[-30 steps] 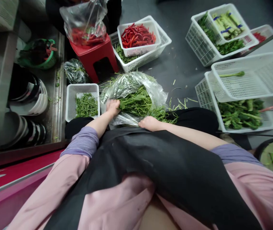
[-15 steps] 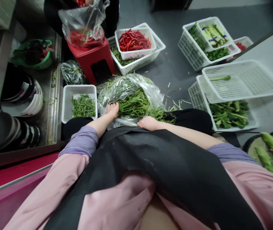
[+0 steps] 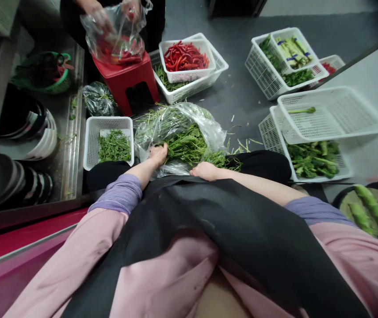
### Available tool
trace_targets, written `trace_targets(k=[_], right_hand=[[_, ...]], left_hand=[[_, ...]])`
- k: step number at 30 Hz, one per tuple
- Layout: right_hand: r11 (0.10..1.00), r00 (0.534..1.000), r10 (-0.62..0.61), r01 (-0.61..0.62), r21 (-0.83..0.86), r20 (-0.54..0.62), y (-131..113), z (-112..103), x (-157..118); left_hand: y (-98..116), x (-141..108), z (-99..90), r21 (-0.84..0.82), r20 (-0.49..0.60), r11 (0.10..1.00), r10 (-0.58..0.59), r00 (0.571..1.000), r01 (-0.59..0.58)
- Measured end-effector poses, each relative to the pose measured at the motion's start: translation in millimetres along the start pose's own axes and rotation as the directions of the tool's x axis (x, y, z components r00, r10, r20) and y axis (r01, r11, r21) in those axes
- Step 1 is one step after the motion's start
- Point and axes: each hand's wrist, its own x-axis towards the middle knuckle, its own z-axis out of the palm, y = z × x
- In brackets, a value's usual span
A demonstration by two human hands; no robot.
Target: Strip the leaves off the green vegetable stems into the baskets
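Green leafy stems lie in the mouth of a large clear plastic bag in front of my lap. My left hand rests at the near left side of the stems, its fingers bent against the greens; whether it grips any is too small to tell. At the bag's near right edge, my right hand is closed, and what it holds is hidden. Some stems trail to the right past this hand. A white basket with short green pieces stands left of the bag.
Behind the bag stand a red stool and nested baskets with red chillies. Another person's hands work in a bag above the stool. White vegetable baskets stand to the right; a metal shelf with stacked bowls is on the left.
My left hand has shifted slightly right and lower along the greens. My right hand stays nearly in place. The other person's hands now show more in the bag above the stool.
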Motion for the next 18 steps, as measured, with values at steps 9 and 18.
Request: trace_targets(k=[9,18], right_hand=[[0.999,0.999,0.017,-0.018,0.039,0.040,0.1,0.0,-0.9],[0.997,0.996,0.073,-0.073,0.007,0.049,4.4,-1.0,-2.0]], left_hand=[[-30.9,6.7,-42.0,-0.104,-0.194,0.994,-0.059,0.979,0.039],[-44.3,22.0,-80.5,-0.299,-0.193,0.924,-0.305,0.933,0.240]])
